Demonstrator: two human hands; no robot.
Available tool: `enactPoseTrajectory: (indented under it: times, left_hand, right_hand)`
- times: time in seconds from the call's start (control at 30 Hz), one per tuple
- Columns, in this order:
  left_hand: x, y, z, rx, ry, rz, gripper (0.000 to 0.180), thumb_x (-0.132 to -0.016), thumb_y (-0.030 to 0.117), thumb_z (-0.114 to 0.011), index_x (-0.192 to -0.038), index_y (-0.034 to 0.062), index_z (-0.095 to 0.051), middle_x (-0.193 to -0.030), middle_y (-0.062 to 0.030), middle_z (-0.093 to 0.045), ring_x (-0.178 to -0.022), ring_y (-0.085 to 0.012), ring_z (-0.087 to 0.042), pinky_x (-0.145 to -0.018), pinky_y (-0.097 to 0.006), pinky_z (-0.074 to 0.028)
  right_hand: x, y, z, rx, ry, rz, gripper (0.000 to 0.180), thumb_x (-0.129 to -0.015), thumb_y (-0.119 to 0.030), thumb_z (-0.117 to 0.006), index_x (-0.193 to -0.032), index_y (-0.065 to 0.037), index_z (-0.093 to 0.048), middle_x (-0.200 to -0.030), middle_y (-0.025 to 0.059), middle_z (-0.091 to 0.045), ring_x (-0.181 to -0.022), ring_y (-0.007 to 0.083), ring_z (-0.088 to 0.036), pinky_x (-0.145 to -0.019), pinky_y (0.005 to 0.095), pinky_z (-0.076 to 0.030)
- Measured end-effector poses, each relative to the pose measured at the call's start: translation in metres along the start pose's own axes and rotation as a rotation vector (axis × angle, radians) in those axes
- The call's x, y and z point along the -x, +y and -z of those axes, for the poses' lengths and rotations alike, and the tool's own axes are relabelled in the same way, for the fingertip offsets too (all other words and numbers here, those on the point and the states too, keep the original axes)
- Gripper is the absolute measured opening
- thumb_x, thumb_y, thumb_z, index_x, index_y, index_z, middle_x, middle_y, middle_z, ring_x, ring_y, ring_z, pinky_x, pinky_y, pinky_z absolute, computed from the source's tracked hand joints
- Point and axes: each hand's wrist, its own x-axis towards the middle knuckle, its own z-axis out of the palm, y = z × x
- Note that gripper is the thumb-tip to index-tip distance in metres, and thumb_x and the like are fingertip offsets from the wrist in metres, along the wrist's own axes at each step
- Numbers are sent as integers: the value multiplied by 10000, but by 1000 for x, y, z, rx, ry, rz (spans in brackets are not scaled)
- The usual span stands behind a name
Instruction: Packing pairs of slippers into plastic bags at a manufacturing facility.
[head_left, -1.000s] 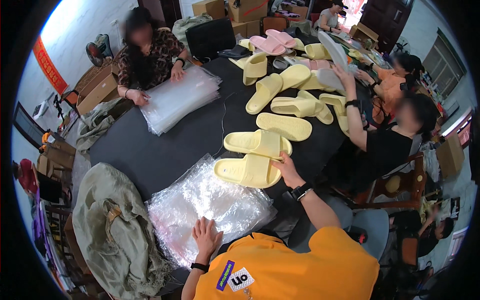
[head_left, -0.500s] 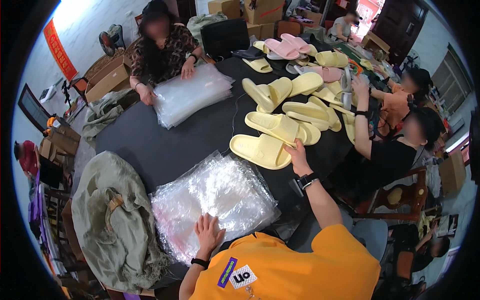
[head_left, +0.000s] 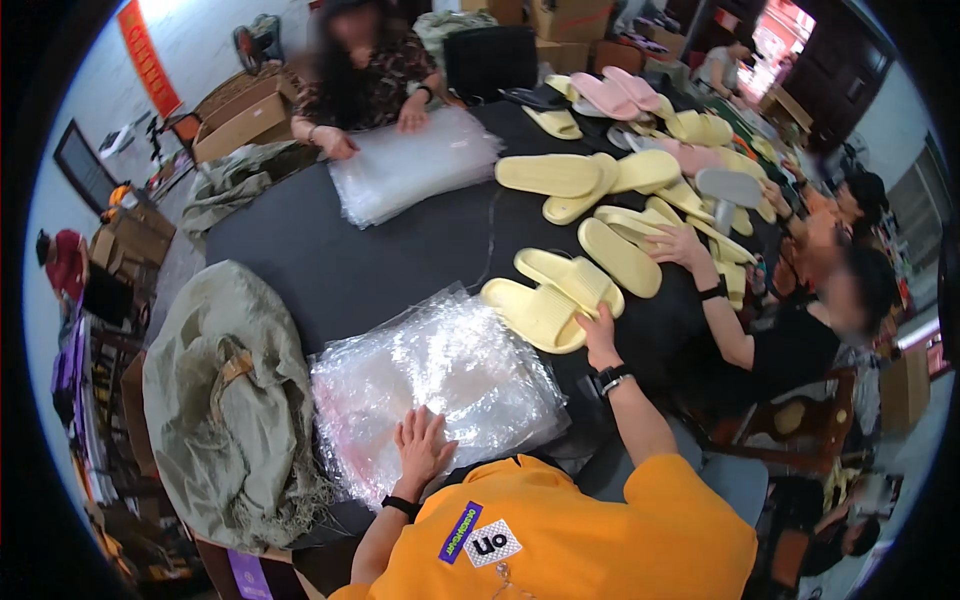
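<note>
On the dark surface (head_left: 380, 250), a stack of clear plastic bags (head_left: 440, 385) is pressed by the left hand (head_left: 422, 447), held flat with fingers spread. Further on, a yellow slipper (head_left: 535, 313) is touched by the right hand (head_left: 600, 335), fingers loosely open. Cardboard boxes (head_left: 245, 115) are seen beyond.

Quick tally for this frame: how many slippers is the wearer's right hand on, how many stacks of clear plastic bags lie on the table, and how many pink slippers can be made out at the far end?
Yellow slippers under the right hand: 2
Stacks of clear plastic bags: 2, one under the left hand, one across the dark table
Pink slippers: about 3, partly hidden
Total: about 7
</note>
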Motion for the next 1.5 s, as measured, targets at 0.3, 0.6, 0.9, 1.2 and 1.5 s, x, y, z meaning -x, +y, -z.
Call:
enactPoseTrajectory:
  times: [0.3,0.6,0.9,1.2,1.5]
  left_hand:
    - [5,-7,-5,-19,42,8,571,-787,484,-563,-1278,222,-438,-1405,-109,-299,-1306,-312,-223,-1045,-492,-133]
    - [2,-9,-3,-21,30,-6,534,-833,473,-504,-1286,204,-424,-1417,-105,-283,-1320,-303,-201,-1048,-483,-134]
    - [-65,-31,49,-35,119,-34,412,-782,270,-603,-1165,150,-511,-1276,-104,-428,-1198,-288,-365,-955,-462,-285]
    - [-180,-62,51,-58,-39,96,940,-697,672,-553,-1390,124,-232,-1384,-173,-301,-1294,-351,-236,-1013,-541,-178]
    - [-204,-71,57,245,-457,-104,919,-673,703,-550,-1351,118,-342,-1192,-164,-533,-1097,-312,-507,-882,-474,-344]
  right_hand:
    - [-23,-12,2,-66,24,21,452,-777,40,-550,-1204,-13,-412,-1157,95,-504,-1050,203,-491,-913,325,-383]
    - [-32,-51,-22,362,190,197,917,-770,-74,-647,-1406,-32,12,-1437,198,-120,-1280,288,-253,-1056,381,-223]
    - [46,41,-62,477,-251,-77,788,-787,-178,-641,-1386,-3,-159,-1382,226,-248,-1272,316,-267,-1041,374,-227]
    - [61,31,-74,907,-435,-184,881,-759,-432,-628,-1408,-74,-153,-1436,200,-185,-1317,359,-177,-1035,500,-172]
    - [69,24,-82,974,-421,-310,957,-681,-519,-666,-1407,-121,-186,-1418,215,-196,-1317,336,-117,-1019,541,-71]
